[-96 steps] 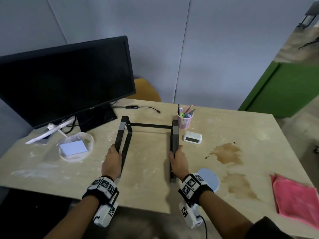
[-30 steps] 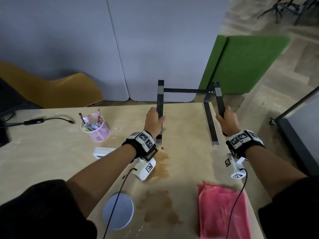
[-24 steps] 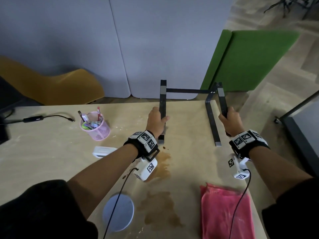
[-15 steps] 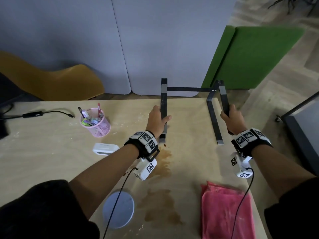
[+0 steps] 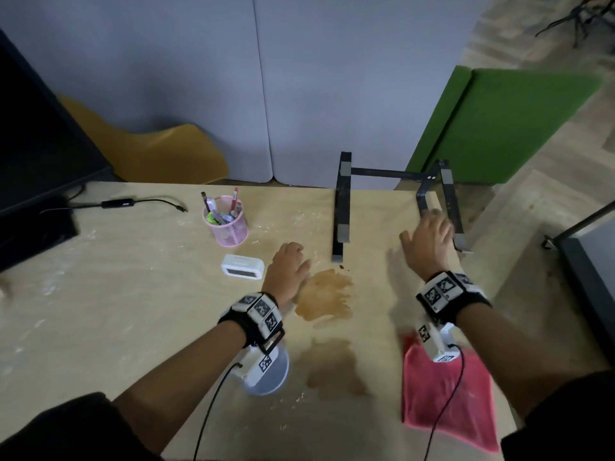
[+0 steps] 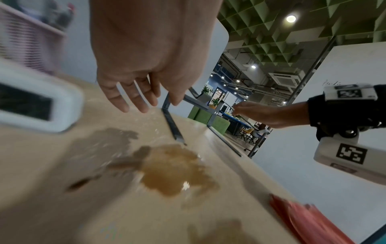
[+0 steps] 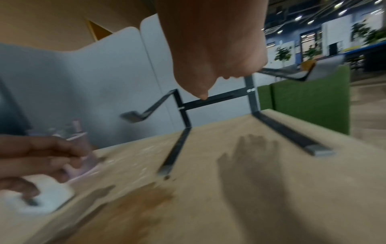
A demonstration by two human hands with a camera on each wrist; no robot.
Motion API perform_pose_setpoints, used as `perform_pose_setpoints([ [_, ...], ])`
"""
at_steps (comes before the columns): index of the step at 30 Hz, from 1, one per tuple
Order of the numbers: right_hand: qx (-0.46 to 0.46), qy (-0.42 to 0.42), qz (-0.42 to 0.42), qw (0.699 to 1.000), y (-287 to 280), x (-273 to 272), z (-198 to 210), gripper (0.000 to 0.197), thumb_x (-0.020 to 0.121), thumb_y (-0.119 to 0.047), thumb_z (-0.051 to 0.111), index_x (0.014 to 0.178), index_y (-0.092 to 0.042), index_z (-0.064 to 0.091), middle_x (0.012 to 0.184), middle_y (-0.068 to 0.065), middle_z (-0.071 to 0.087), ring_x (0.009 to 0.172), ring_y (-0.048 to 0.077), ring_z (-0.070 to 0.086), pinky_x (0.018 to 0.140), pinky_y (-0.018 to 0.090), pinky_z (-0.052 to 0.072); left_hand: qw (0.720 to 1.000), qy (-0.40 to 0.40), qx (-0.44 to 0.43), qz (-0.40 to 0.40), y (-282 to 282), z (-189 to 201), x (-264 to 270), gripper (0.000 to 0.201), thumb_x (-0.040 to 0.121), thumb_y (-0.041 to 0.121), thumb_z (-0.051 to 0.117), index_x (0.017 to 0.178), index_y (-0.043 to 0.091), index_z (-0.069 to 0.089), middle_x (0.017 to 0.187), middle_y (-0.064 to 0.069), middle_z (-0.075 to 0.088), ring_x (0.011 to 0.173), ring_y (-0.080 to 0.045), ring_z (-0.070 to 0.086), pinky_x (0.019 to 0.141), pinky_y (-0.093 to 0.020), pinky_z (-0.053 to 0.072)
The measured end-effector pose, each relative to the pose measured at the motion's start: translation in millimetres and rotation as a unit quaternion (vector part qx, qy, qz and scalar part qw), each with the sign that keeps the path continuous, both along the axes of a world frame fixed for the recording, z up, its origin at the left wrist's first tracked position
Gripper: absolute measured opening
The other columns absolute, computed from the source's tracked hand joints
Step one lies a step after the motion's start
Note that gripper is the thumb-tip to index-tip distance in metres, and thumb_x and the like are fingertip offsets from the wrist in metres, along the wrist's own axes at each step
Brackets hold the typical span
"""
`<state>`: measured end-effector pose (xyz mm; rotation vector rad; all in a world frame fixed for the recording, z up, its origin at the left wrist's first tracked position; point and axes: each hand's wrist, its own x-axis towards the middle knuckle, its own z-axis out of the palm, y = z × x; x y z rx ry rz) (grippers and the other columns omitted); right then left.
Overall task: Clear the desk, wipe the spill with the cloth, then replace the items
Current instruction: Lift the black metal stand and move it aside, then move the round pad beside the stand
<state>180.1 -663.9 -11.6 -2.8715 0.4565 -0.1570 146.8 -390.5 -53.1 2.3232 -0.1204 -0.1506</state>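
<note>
The black laptop stand (image 5: 342, 207) rests on the desk's far right corner, with no hand on it. My left hand (image 5: 289, 262) hovers with relaxed fingers between the white clock (image 5: 243, 266) and the brown spill (image 5: 324, 294); the left wrist view shows its fingers (image 6: 133, 99) loose above the spill (image 6: 173, 166). My right hand (image 5: 429, 236) is spread just in front of the stand's right rail and holds nothing. A second brown patch (image 5: 332, 371) lies nearer me. The pink cloth (image 5: 446, 394) lies at the near right, partly under my right wrist.
A pink mesh pen cup (image 5: 226, 221) stands behind the clock. A round pale coaster (image 5: 269, 377) lies under my left wrist. The black monitor (image 5: 33, 144) and a cable (image 5: 133, 202) are at the far left. The desk's right edge (image 5: 492, 294) runs close to the stand and cloth.
Both hands have let go of the stand, which now stands on the desk's far right corner. The left hand has pulled back toward the clock, and the right hand has opened and drawn back.
</note>
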Motion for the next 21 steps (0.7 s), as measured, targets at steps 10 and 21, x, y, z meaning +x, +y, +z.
perform_pose_setpoints([
  [10,0.091,0.086,0.259,0.958,178,-140,-49,0.055,0.089,-0.026,0.052,0.138,-0.008,0.035,0.142,0.012,0.035,0.133,0.030,0.030,0.114,0.041,0.020,0.978,0.046,0.203,-0.028,111,-28,-122,0.050,0.095,0.022,0.046,0.143,0.014,0.033,0.153,0.000,0.026,0.141,-0.019,0.025,0.109,-0.038,0.029],
  [21,0.140,0.168,0.326,0.920,233,-203,-89,0.094,0.074,-0.056,0.063,0.147,-0.014,0.022,0.151,0.014,0.018,0.139,0.032,0.015,0.112,0.048,0.022,0.952,0.068,0.289,-0.077,154,-53,-149,0.062,0.100,0.031,0.038,0.152,0.017,0.008,0.161,0.004,-0.006,0.149,-0.019,0.000,0.117,-0.042,0.020],
])
